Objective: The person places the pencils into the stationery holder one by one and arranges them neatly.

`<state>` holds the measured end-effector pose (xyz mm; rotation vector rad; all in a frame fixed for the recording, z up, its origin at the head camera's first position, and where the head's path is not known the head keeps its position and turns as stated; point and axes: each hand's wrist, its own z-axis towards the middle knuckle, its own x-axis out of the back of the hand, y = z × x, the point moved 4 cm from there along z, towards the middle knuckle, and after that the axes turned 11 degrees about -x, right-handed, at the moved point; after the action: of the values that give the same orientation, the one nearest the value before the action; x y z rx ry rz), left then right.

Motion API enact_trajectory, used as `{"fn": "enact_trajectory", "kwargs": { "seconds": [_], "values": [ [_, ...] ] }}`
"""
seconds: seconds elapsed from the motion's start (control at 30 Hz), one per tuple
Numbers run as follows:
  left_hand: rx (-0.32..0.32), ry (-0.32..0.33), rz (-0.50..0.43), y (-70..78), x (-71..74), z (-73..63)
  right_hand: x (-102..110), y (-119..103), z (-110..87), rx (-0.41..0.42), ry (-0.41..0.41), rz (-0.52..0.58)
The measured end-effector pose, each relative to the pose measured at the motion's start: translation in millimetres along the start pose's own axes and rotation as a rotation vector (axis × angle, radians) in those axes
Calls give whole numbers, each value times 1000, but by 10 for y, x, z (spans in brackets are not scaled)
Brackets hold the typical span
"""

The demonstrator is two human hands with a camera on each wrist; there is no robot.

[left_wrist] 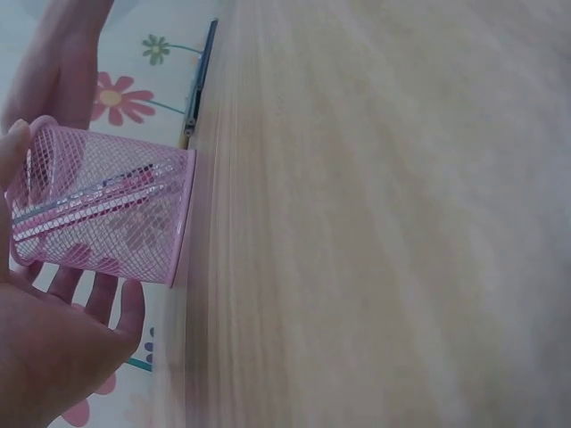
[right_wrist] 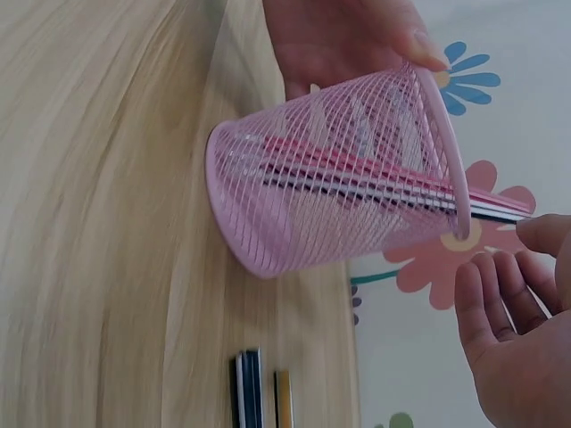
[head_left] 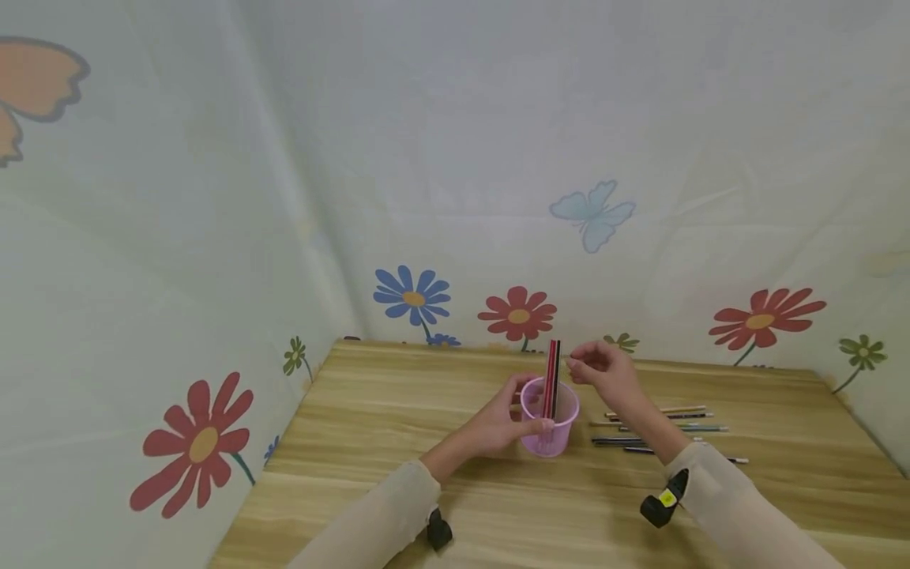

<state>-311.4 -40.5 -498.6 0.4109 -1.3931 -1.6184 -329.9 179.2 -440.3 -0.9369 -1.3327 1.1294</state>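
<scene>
My left hand [head_left: 498,423] grips a pink mesh pencil cup [head_left: 546,446], with the thumb near the front of its rim and the fingers around the far side. The cup's base is at the tabletop. Several pencils [head_left: 551,375], red and black among them, stand in the cup and stick out above the rim. Beside their upper ends is my right hand [head_left: 604,375], its fingers loosely bent. In the right wrist view, the right thumb [right_wrist: 544,234] appears close to the pencil ends; whether it touches them is unclear. I see nothing held in that hand.
Several loose pencils [head_left: 664,427] lie on the wooden table [head_left: 398,379], right of the cup and beneath the right forearm. A white cloth [head_left: 455,158] printed with flowers and butterflies hangs behind the table and on its left. A black wrist camera [head_left: 661,506] sits at the right sleeve.
</scene>
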Motion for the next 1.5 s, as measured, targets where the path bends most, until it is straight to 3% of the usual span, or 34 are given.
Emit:
{"fn": "enact_trajectory", "kwargs": {
  "seconds": [0.27,0.47,0.63,0.8,0.93,1.17,1.5],
  "values": [
    [-7,0,-11,-1,5,-6,215,36,-212,32,-62,-300],
    [0,5,-13,13,7,9,375,78,-427,117,-116,-404],
    [-5,5,-7,20,10,3,537,220,-620,160,-114,-504],
    [-10,7,-9,20,23,-5,663,389,-748,131,-99,-608],
    [-7,5,-6,15,23,-6,698,497,-826,120,-113,-660],
    [4,2,-12,1,5,-18,696,628,-894,211,-98,-739],
    [6,3,-21,13,-1,-20,679,712,-911,222,-66,-764]
  ]
}}
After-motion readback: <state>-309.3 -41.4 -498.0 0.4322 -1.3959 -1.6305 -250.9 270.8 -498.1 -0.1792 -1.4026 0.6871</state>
